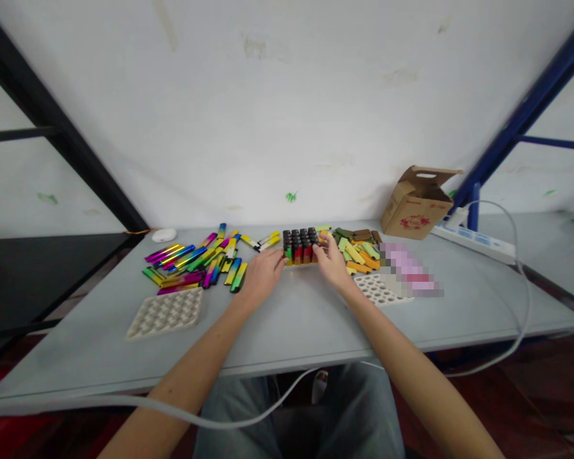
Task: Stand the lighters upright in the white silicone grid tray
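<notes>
A block of upright lighters with black tops and red, yellow and green bodies stands in a pale tray at the middle of the table, near the wall. My left hand is against the block's left side, fingers curled at its edge. On the opposite side my right hand grips the block, its thumb at the front corner and fingers behind. The tray is mostly hidden under the lighters. Loose shiny multicoloured pieces, like lighter bodies, lie in a heap to the left. Yellow, green, orange and brown pieces lie to the right.
A white holed tray lies at left front, another at right beside a blurred pink item. Behind stand an open cardboard box and a power strip. A white cable crosses before the table edge. A white case sits back left.
</notes>
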`<state>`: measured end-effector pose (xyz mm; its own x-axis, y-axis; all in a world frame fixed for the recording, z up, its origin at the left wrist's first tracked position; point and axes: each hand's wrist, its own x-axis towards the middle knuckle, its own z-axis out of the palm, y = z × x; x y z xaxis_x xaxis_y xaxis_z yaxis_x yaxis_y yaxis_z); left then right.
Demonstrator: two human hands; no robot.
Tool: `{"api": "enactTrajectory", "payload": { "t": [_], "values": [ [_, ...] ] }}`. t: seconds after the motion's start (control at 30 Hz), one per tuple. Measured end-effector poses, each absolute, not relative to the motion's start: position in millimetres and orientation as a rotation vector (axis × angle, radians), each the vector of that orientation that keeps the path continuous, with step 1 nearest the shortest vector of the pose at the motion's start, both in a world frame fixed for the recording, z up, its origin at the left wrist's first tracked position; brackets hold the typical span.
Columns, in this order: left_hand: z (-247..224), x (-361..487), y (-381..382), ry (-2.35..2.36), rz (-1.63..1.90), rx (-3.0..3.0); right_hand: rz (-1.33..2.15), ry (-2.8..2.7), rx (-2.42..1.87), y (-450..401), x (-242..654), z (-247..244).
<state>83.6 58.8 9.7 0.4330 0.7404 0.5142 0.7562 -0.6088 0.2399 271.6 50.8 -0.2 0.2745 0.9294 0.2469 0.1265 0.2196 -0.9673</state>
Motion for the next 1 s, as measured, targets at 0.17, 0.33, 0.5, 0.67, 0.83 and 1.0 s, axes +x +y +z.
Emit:
{"api": "enactTrajectory", "payload": {
  "t": [0.17,0.33,0.5,0.67,0.83,1.0],
  "values": [
    [6.3,83.1,57.6,-1.455,-0.873,-2.569,0.767,-1.171,-1.234,51.4,273.0,-1.9],
    [1.7,81.1,59.1,-1.534,-0.946,-2.505,0.752,-1.189,-1.225,51.5,272.6,-4.0],
    [1.8,75.3,58.9,-1.492,-0.898,-2.478,0.792,-1.252,-1.332,49.4,276.3,2.8],
    [5.5,70.3,55.4,-1.551,-0.643,-2.546,0.813,-1.535,-1.399,47.2,294.5,10.2],
    [10.4,71.8,51.7,-1.615,-0.508,-2.552,0.503,-1.869,-1.442,45.6,302.2,4.2],
    [9.6,70.5,53.7,-1.553,-0.564,-2.552,0.176,-2.008,-1.632,48.1,299.7,-3.6]
  ]
}}
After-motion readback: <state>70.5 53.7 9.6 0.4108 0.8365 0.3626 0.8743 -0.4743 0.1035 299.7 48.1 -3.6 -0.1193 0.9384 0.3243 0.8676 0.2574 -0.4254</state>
